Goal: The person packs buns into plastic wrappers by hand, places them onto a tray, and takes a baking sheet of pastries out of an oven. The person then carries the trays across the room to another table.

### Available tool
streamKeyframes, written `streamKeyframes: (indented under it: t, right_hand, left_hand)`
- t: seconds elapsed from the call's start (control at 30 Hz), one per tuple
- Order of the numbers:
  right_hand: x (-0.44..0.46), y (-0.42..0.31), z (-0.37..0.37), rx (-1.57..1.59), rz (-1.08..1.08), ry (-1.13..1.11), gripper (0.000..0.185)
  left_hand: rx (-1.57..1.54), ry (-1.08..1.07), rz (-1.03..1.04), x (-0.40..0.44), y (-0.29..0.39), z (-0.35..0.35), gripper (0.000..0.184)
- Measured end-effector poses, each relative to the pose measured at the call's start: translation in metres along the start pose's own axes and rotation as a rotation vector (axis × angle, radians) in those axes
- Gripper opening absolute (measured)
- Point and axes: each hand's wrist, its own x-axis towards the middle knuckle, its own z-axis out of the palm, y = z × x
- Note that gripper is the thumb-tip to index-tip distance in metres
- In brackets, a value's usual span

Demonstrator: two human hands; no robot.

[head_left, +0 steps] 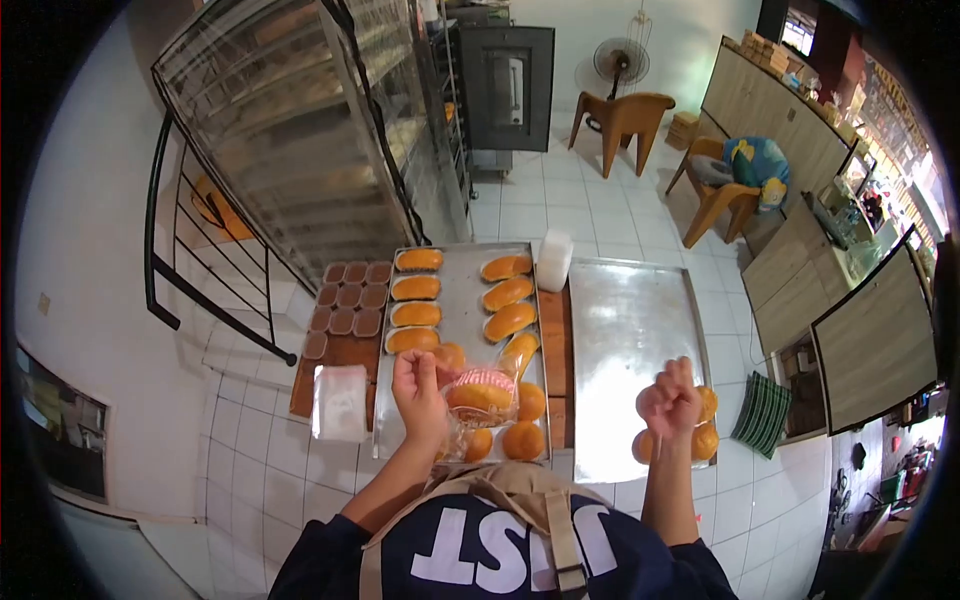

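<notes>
My left hand [422, 395] pinches the edge of a clear plastic bag with a red-and-white pattern; a bread roll [480, 398] is inside it. The bag hangs over the front of a metal tray [460, 300] that holds long golden rolls [417, 288] on the left, more on the right, and round buns [523, 441] at the front. My right hand [670, 402], fingers curled, is above a second metal tray [630, 320], beside several round buns [705, 441]. Whether it holds anything is too blurred to tell.
Brown-filled plastic tubs [348, 296] and a stack of clear bags [340, 402] lie on the wooden table at left. A stack of white containers [554, 261] stands between the trays. Behind are a covered rack [290, 130], chairs [622, 125] and a fan [621, 62].
</notes>
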Motion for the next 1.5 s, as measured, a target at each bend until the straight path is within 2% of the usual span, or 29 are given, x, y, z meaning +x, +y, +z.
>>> streamKeyframes:
  t: [0.03, 0.1, 0.13, 0.17, 0.2, 0.23, 0.27, 0.43, 0.53, 0.57, 0.67, 0.7, 0.8, 0.93, 0.97, 1.03, 1.17, 1.27, 1.37, 1.4, 1.5]
  right_hand:
    - [-0.001, 0.011, -0.001, -0.274, 0.079, 0.075, 0.010]
    - [-0.010, 0.045, 0.015, -0.439, 0.212, 0.169, 0.010]
    - [-0.013, 0.059, 0.019, -0.609, 0.314, 0.091, 0.007]
    - [-0.017, 0.067, 0.011, -0.630, 0.393, 0.050, 0.017]
    - [-0.020, 0.080, 0.033, -0.847, 0.333, 0.053, 0.013]
    - [-0.020, 0.090, 0.040, -0.931, 0.242, -0.095, 0.015]
    - [-0.022, 0.092, 0.060, -0.965, 0.275, -0.111, 0.013]
    - [-0.017, 0.094, 0.060, -1.116, 0.427, -0.210, 0.007]
    - [-0.017, 0.097, 0.052, -1.099, 0.233, -0.145, 0.008]
    - [-0.019, 0.097, 0.055, -1.044, 0.109, -0.097, 0.007]
    - [-0.025, 0.097, 0.043, -0.970, -0.088, -0.084, 0.006]
    - [-0.024, 0.096, 0.042, -0.896, -0.096, -0.037, 0.004]
    - [-0.027, 0.084, 0.024, -1.081, 0.005, -0.144, 0.008]
    - [-0.034, 0.077, 0.021, -1.227, 0.195, -0.126, 0.012]
    - [-0.037, 0.076, 0.018, -1.141, 0.267, -0.073, 0.014]
    - [-0.040, 0.071, 0.018, -1.235, 0.260, -0.079, 0.013]
    - [-0.041, 0.065, 0.028, -1.618, 0.080, -0.073, 0.014]
    - [-0.037, 0.067, 0.017, -1.843, -0.210, -0.094, 0.012]
    - [-0.036, 0.057, 0.033, -2.043, -0.311, -0.147, 0.005]
    - [-0.037, 0.055, 0.034, -2.124, -0.331, -0.167, 0.003]
    - [-0.042, 0.054, 0.023, -2.104, -0.222, -0.286, 0.006]
  left_hand:
    - [-0.010, -0.013, -0.016, -0.001, -0.004, -0.001, 0.014]
    - [-0.053, -0.037, -0.062, -0.002, -0.009, 0.004, 0.014]
    - [-0.080, -0.046, -0.095, -0.007, -0.011, 0.006, 0.014]
    - [-0.105, -0.054, -0.130, -0.011, -0.013, 0.007, 0.014]
    - [-0.103, -0.066, -0.132, -0.015, -0.015, 0.009, 0.014]
    - [-0.098, -0.077, -0.135, -0.019, -0.018, 0.010, 0.014]
    - [-0.093, -0.090, -0.138, -0.022, -0.019, 0.011, 0.014]
    - [-0.145, -0.103, -0.200, -0.030, -0.025, 0.011, 0.012]
    - [-0.187, -0.047, -0.244, -0.033, -0.027, 0.008, 0.009]
    - [-0.205, -0.031, -0.256, -0.031, -0.026, 0.008, 0.008]
    - [-0.041, -0.041, -0.117, -0.030, -0.034, -0.002, 0.009]
    - [-0.020, -0.067, -0.109, -0.032, -0.033, -0.003, 0.010]
    - [0.077, -0.143, -0.095, -0.038, -0.032, -0.010, 0.012]
    - [0.266, -0.247, -0.098, -0.046, -0.035, -0.025, 0.009]
    - [0.305, -0.274, -0.091, -0.045, -0.034, -0.025, 0.008]
    - [0.349, -0.309, -0.111, -0.044, -0.032, -0.026, 0.007]
    - [0.436, -0.387, -0.211, -0.038, -0.021, -0.020, 0.012]
    - [0.438, -0.502, -0.378, -0.033, -0.025, -0.020, 0.016]
    - [0.503, -0.639, -0.312, -0.036, -0.024, -0.016, 0.021]
    - [0.615, -0.677, -0.232, -0.036, -0.020, -0.013, 0.020]
    - [0.908, -0.765, -0.015, -0.030, -0.013, -0.006, 0.015]
